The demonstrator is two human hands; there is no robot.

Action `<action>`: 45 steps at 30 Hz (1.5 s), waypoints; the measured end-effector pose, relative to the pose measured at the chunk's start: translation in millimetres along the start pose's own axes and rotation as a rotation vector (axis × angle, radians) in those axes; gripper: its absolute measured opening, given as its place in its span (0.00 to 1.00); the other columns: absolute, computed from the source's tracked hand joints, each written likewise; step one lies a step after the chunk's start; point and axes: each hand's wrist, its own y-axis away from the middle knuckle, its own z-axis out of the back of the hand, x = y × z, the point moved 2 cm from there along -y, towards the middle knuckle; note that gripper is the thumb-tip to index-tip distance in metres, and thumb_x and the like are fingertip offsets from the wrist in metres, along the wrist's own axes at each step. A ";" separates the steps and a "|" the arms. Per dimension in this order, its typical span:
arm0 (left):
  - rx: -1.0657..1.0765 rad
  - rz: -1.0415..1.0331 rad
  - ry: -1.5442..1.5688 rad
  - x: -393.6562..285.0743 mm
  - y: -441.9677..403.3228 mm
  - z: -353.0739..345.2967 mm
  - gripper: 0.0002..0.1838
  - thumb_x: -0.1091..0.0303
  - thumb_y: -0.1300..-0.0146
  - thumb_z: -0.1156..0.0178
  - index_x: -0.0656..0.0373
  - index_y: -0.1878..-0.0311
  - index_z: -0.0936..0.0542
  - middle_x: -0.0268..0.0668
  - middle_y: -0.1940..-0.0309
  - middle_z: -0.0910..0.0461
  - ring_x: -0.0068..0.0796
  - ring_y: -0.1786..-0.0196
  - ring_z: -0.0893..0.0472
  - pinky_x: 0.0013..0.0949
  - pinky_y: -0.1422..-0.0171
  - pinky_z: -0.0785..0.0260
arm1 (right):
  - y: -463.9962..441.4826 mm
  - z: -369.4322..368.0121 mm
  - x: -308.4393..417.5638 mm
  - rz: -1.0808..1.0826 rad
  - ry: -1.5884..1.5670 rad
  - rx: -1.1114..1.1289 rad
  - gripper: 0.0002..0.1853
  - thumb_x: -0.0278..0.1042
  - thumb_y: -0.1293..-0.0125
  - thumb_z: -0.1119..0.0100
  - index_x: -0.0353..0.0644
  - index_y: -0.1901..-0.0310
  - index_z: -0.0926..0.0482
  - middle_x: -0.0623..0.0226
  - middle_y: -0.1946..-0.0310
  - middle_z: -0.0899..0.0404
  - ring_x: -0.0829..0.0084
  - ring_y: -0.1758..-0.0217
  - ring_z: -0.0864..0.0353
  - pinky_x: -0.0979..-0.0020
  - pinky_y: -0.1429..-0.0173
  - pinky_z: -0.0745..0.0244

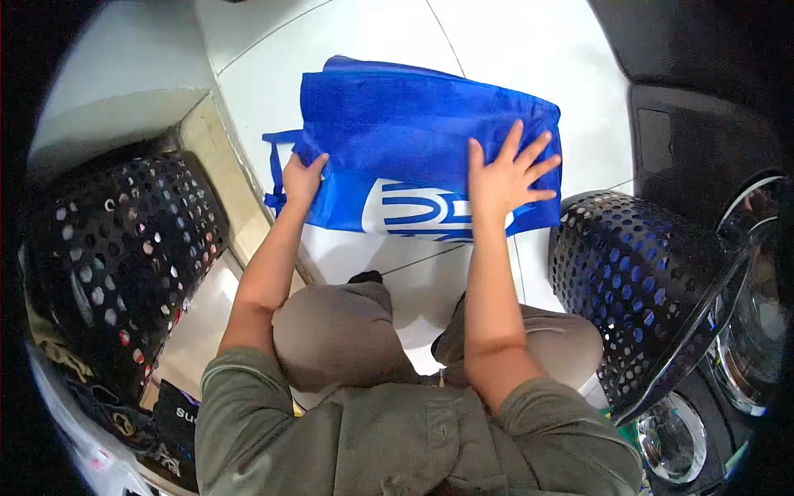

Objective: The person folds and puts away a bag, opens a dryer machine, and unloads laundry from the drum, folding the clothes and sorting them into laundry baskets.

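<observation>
A blue reusable shopping bag (389,116) with white printing lies partly folded on the white tiled floor in front of my knees. My left hand (303,178) grips its left edge, thumb on top and the other fingers hidden under the fabric. The bag's blue strap (275,169) sticks out just left of that hand. Spread flat on the bag's right part is my right hand (513,169), fingers apart and palm pressing on the fabric. Part of the white print (413,207) shows below the folded layer, between my forearms.
To my left stands a black perforated basket (124,248) with various items inside. Another black perforated basket (637,273), holding blue things, is close on my right. Beyond it are dark appliances with round glass doors (674,438). A pale ledge (219,157) runs along the left wall.
</observation>
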 end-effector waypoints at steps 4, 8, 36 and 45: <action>0.345 0.235 0.058 -0.4 -13.2 19.1 0.11 0.69 0.52 0.37 0.65 0.66 0.23 0.38 0.75 0.22 0.30 0.75 0.24 0.32 0.69 0.31 | 3.8 -107.5 -65.5 -0.079 0.101 0.101 0.41 0.72 0.47 0.62 0.61 0.34 0.50 0.58 0.32 0.63 0.45 0.31 0.65 0.26 0.45 0.64; 0.402 0.368 0.241 10.6 -23.0 96.5 0.10 0.80 0.48 0.44 0.66 0.61 0.28 0.35 0.79 0.26 0.22 0.81 0.30 0.24 0.79 0.38 | 2.8 -115.9 -71.2 -0.050 0.070 0.076 0.40 0.72 0.46 0.64 0.61 0.34 0.51 0.57 0.32 0.63 0.45 0.31 0.65 0.27 0.45 0.63; 0.525 0.116 0.290 -195.4 11.9 41.9 0.16 0.63 0.45 0.40 0.65 0.57 0.23 0.40 0.65 0.19 0.29 0.65 0.21 0.29 0.59 0.30 | -45.6 -86.6 -90.6 -0.138 -0.286 0.971 0.41 0.61 0.45 0.53 0.55 0.33 0.55 0.60 0.31 0.68 0.44 0.31 0.64 0.30 0.41 0.71; 0.327 -1.099 -0.186 -479.9 224.0 219.8 0.14 0.68 0.55 0.47 0.55 0.62 0.24 0.35 0.60 0.23 0.33 0.60 0.24 0.34 0.60 0.31 | -107.9 385.9 -48.0 -0.802 -1.754 1.170 0.47 0.69 0.53 0.46 0.36 0.41 0.41 0.52 0.44 0.35 0.52 0.44 0.34 0.47 0.41 0.42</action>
